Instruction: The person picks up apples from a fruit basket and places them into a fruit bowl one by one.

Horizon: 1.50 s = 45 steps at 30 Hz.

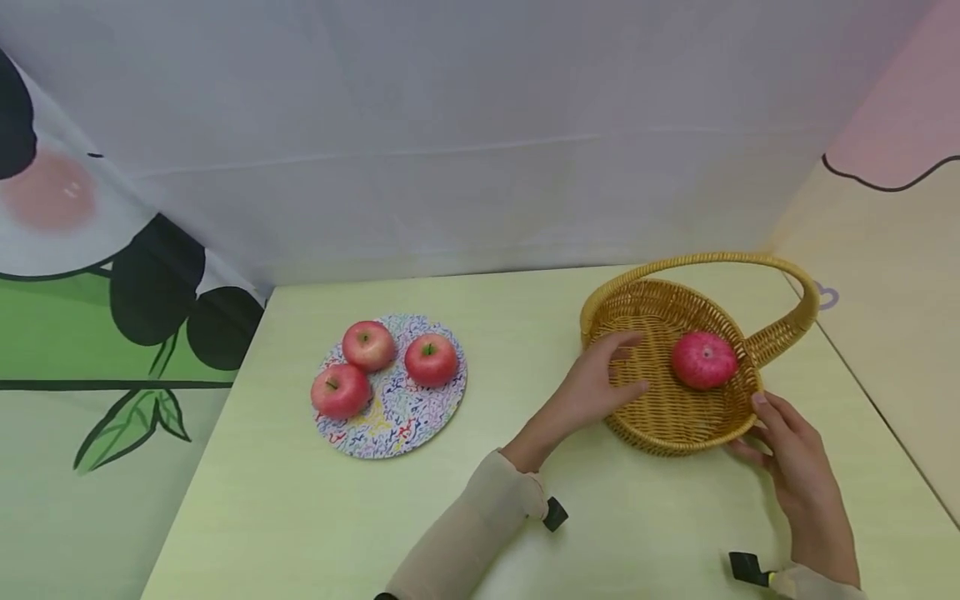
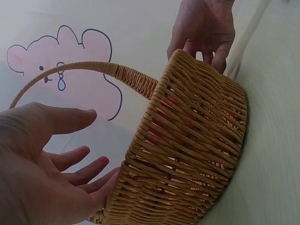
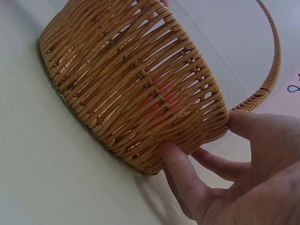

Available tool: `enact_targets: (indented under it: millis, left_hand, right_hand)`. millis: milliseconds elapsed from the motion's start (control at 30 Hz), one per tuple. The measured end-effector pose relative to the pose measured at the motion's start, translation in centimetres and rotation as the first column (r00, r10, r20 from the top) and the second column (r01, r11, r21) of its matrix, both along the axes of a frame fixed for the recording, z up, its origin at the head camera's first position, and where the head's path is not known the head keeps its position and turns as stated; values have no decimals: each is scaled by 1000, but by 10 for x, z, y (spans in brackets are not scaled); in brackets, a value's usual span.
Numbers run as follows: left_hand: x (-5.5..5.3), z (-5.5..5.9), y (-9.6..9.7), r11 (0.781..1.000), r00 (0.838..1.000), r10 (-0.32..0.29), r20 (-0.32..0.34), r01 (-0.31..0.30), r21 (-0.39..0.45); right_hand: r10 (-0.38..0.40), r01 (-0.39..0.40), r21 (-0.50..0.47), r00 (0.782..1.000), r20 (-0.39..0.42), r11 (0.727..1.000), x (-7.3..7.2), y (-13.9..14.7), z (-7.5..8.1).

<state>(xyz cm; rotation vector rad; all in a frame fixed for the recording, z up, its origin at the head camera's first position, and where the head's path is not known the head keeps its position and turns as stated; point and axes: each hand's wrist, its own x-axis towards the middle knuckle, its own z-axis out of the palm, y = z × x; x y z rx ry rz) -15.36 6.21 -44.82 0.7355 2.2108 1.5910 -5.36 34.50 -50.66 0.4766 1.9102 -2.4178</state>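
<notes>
A tan wicker basket [image 1: 652, 417] with an arched handle [image 1: 697, 260] stands at the right of the table. One round, speckled pinkish-red fruit [image 1: 703, 361] lies inside it, glimpsed through the weave in both wrist views. My left hand [image 1: 596, 379] is at the basket's left rim, thumb and fingers spread apart; in the left wrist view the lowest finger [image 2: 105, 187] appears to touch the rim. Against the outside of the right front wall rests my right hand [image 1: 798, 454], one fingertip at the rim and the thumb [image 3: 176, 157] lower on the weave.
To the left, a round plate [image 1: 431, 417] with a colourful speckled pattern holds three red apples [image 1: 431, 360]. A pale cloth wall [image 1: 450, 208] rises behind the table [image 1: 300, 517], and printed panels stand at both sides.
</notes>
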Motion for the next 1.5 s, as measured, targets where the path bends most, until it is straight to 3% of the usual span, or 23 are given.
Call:
enact_targets:
  millis: [133,433,733,1233,1500]
  left_hand:
    - [-5,-5,7,1000,1000,3,-19,-3,-22]
    - [-20,-10,27,981,988,-48,-147,19,-194]
    - [-27,-19,49,955,983,-133,-128,93,-282]
    - [-36,-25,87,905,975,-159,-154,82,-418]
    - [-39,-33,101,892,975,-165,-150,83,-445]
  right_hand:
    - [8,-8,0,1000,0,1000,1,0,-2]
    - [-2,2,-13,1000,-24,1000,0,1,-2]
    - [-1,1,-9,1000,-11,1000,0,4,-5]
    - [-2,2,8,1000,-11,1000,-1,2,-5]
    - [-4,4,-20,1000,-23,1000,-2,3,-6]
